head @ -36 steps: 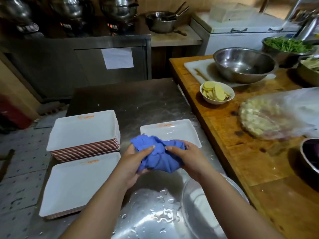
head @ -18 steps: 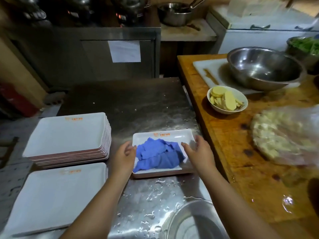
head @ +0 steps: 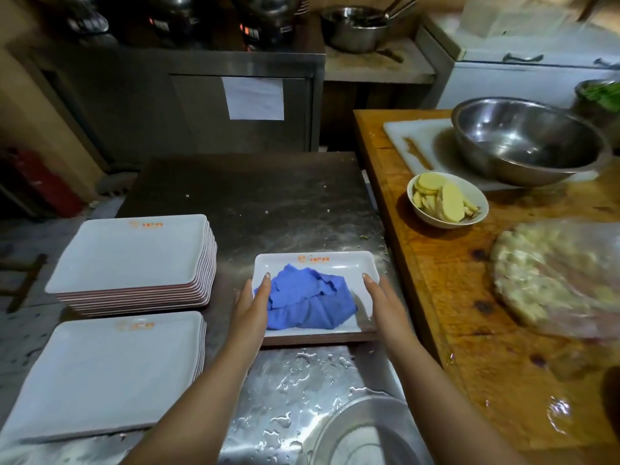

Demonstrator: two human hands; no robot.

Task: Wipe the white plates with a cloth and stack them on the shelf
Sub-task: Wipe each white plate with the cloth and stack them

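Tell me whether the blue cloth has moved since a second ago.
Yes. The blue cloth went from both hands, held above the steel table, down onto the single white plate.

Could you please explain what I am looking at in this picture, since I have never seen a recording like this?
There is no machine here: a person wears one camera on the head, looking forward and down at their own bare arms. The left hand and the right hand grip the two short sides of a single white plate on a wet steel table. A crumpled blue cloth lies in the plate; neither hand holds it. To the left stand two stacks of white plates, a far stack and a near stack. On the wooden counter to the right are a small bowl of sliced food and a big steel bowl.
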